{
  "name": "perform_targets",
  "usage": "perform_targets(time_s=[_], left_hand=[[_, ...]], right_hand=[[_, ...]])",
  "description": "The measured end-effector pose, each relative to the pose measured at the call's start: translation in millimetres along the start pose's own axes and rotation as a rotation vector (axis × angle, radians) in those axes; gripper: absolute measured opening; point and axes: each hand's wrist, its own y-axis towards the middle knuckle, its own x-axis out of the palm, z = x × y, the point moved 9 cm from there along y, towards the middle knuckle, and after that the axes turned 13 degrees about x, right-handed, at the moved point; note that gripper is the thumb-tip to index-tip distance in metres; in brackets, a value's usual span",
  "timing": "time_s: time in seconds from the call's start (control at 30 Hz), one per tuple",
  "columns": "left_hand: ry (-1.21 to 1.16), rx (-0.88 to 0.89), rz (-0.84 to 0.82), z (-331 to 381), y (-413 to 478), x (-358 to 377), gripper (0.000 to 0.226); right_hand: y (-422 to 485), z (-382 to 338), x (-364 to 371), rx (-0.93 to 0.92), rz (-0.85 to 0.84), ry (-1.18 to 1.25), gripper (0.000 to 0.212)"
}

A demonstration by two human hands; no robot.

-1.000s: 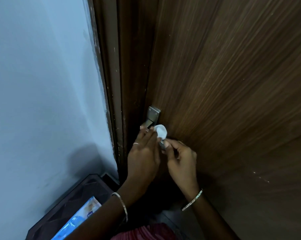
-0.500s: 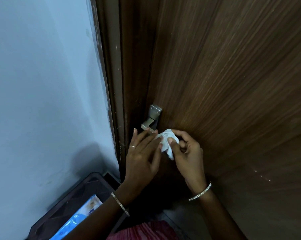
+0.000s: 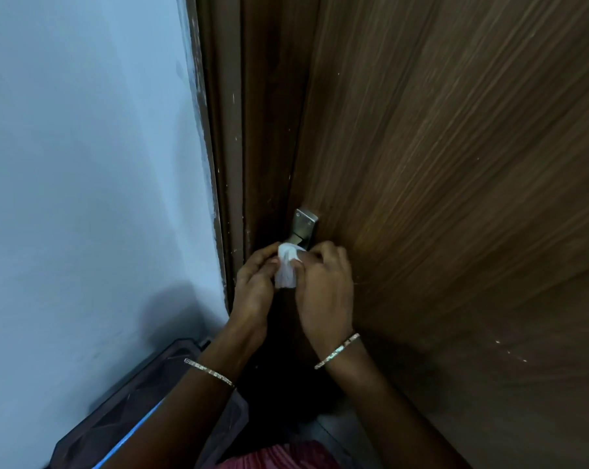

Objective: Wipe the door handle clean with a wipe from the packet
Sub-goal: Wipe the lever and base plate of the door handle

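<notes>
— Both hands have closed on the wipe (image 3: pixel 286 265) since half a second ago. Then the left hand's (image 3: pixel 255 289) fingers lay straight beside it; now they curl round its left edge.

— And the right hand (image 3: pixel 327 292)?

— Thumb and fingertips pinch the other side, so the white bunch is held between the two hands. It has also come up, and its top now touches the lever of the door handle (image 3: pixel 303 228).

— Why two hands for such a small thing?

— My guess is that one hand gathers the cloth while the other steers it round the lever. A crumpled wipe gives a thicker pad against the metal. The lower part hangs loose between the palms.

— Is the handle covered?

— Only partly. The square back plate stands bare above the wipe, against the brown door (image 3: pixel 455 164). I cannot see the lever's end behind the cloth.

— Where is the packet (image 3: pixel 133 431)?

— Down at the lower left, a blue strip in the dark basket (image 3: pixel 93 431) by the wall (image 3: pixel 83 164), mostly hidden by the left forearm. It is kept near, probably for a fresh wipe.

— How far along, would you say?

— Mid-wipe. The plate looks not yet done.
</notes>
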Motion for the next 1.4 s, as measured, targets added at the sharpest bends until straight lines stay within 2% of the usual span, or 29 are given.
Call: perform_targets(time_s=[0.07,0.23,0.4,0.53,0.7,0.9,1.07,1.27,1.37,1.4], left_hand=[[0.012,0.010,-0.017,-2,1,-1,0.030],[0.041,0.022,0.012,-4,2,-6,0.029],[0.096,-0.158,0.069,-24,-5,-14,0.020],[0.067,-0.184,0.046,-24,-5,-9,0.021],[-0.030,-0.150,0.111,-16,-3,-13,0.026],[0.071,-0.277,0.008,-23,-5,-6,0.027],[0.069,-0.308,0.000,-28,-4,-8,0.017],[0.070,-0.274,-0.016,-27,-5,-11,0.020],[0.027,-0.249,-0.011,-22,-5,-10,0.032],[0.025,-0.249,-0.007,-21,-4,-10,0.030]], right_hand=[[-1,-9,9,-0.011,-0.068,0.012,0.029],[-14,7,1,-0.057,-0.109,0.052,0.032],[-29,32,-11,-0.127,-0.091,-0.014,0.049],[-17,8,-3,-0.210,-0.054,-0.085,0.041],[-7,-33,28,-0.306,-0.027,-0.286,0.029],[-10,-7,9,-0.251,0.016,-0.185,0.038],[-25,19,-4,-0.271,0.051,-0.156,0.042],[-14,-14,19,-0.322,0.108,-0.184,0.033],[-8,-31,26,-0.336,0.139,-0.212,0.024],[-6,-31,24,-0.324,0.143,-0.197,0.023]])
